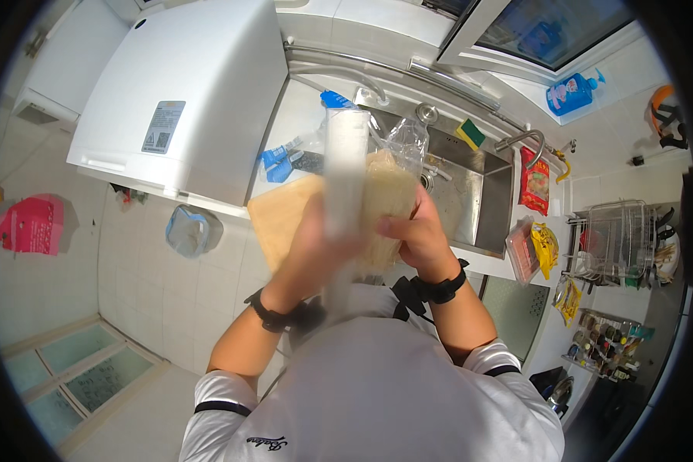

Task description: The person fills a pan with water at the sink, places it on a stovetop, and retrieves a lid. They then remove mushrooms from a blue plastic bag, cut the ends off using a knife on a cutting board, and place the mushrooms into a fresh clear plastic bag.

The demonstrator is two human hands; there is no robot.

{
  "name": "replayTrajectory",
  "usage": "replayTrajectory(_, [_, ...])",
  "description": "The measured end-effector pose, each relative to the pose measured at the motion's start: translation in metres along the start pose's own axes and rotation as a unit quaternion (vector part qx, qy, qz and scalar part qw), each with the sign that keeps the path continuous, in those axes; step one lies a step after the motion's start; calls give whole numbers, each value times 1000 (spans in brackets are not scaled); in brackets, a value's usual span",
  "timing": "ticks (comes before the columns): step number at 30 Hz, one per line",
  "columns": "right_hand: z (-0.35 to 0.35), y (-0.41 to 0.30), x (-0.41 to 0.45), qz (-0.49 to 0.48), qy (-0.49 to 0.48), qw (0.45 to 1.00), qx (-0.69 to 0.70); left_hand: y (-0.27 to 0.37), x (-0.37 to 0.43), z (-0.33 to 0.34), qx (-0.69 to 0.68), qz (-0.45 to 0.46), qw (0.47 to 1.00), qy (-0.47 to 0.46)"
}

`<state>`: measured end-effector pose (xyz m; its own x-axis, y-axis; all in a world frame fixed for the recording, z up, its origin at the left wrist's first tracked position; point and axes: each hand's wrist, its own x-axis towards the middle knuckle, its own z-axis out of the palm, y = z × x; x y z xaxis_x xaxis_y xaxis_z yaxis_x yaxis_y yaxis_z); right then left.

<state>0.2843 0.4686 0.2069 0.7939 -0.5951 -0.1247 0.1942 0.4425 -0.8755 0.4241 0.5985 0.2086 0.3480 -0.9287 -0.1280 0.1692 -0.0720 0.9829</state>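
Note:
My left hand (pixel 317 237), blurred, grips a long whitish roll or bundle (pixel 346 173) held upright in front of the counter; what it is cannot be made out. In my right hand (pixel 421 237) is a clear plastic bag (pixel 409 138) around a bundle of pale, thin strands, perhaps dried noodles (pixel 390 196), with my thumb across its front. The two bundles are side by side. Behind my left hand lies a wooden cutting board (pixel 283 211). Blue and clear packaging (pixel 277 163) rests beyond the board.
A steel sink (pixel 468 196) with a green and yellow sponge (pixel 470 134) and a faucet (pixel 520 140) is at the right. Right of it lie a red food packet (pixel 535 182), a meat tray (pixel 521 248) and a yellow packet (pixel 545 249). A white appliance (pixel 208 86) stands at the left.

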Motion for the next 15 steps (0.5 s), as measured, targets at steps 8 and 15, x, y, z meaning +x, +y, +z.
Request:
replayTrajectory(8, [-3,-3,0,89,-17,979,180,-1,4,-11,-127,-71,989,-7])
replayTrajectory(15, [11,7,-1,55,25,997,-56,9,8,0,-76,-55,996,3])
